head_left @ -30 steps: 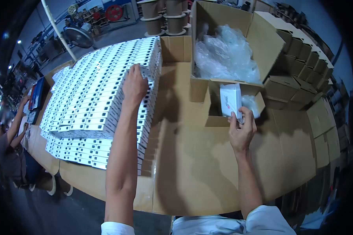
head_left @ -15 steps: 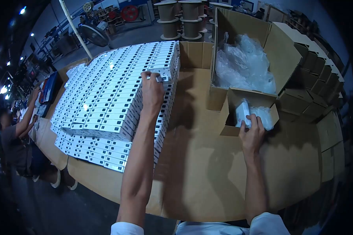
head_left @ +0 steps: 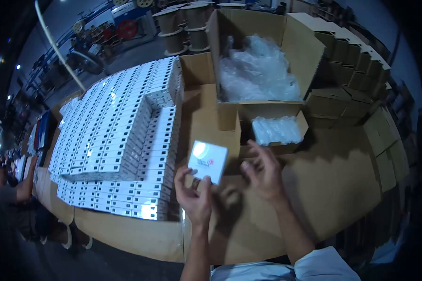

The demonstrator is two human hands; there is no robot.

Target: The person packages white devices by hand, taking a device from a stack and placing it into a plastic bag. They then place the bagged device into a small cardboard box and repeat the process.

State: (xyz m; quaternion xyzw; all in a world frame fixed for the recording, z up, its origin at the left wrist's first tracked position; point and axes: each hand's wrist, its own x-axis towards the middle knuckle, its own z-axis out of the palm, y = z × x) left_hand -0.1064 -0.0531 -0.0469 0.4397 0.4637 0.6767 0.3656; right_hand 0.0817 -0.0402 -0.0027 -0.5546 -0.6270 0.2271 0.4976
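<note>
My left hand (head_left: 194, 196) grips a flat white box (head_left: 208, 161) with small print and a red mark on its face. It is held up over the table, between the stacks and the small carton. My right hand (head_left: 266, 174) is open, fingers apart and holding nothing, just in front of the small open carton (head_left: 270, 149). Bubble wrap (head_left: 277, 130) fills the top of that carton and hides what lies below. To the left stand dense rows of stacked white boxes (head_left: 103, 126), their narrow sides showing dark squares.
Behind the small carton rises a large open carton (head_left: 309, 61) holding loose bubble wrap (head_left: 258, 70). Folded brown cartons (head_left: 356, 70) are stacked at the right. Brown cardboard (head_left: 323, 201) covers the table. Another person (head_left: 14, 192) works at the far left.
My left hand has come from the stacks toward me with a white box. My right hand has let go inside the small carton and drawn back. The view has shifted.
</note>
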